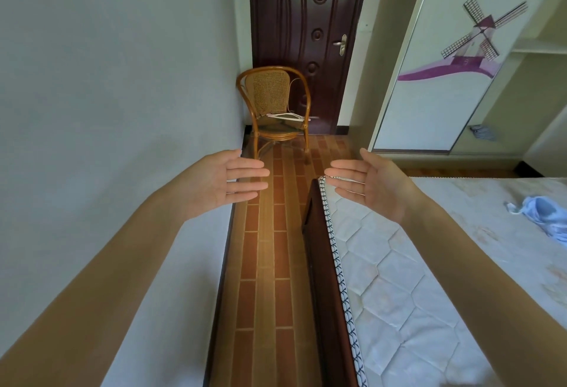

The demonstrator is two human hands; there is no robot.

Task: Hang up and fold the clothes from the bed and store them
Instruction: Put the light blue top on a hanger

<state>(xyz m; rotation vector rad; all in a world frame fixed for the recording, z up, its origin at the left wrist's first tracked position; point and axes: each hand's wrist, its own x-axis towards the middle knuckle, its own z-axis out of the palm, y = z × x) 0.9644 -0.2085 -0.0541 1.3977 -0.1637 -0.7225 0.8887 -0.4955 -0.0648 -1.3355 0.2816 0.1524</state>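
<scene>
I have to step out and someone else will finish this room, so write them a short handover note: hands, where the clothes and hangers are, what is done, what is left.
Left hand and right hand: both open, palms facing each other, raised in front of the person, holding nothing.
Light blue garment: lying crumpled on the mattress, at the right edge of the view.
White hangers: on the seat of the rattan chair by the dark door.
A greyish bundle sits low in the open wardrobe; too small to identify.
Done: unclear from this view.
Left: fetch a hanger, hang or fold the blue garment, store it.
</scene>
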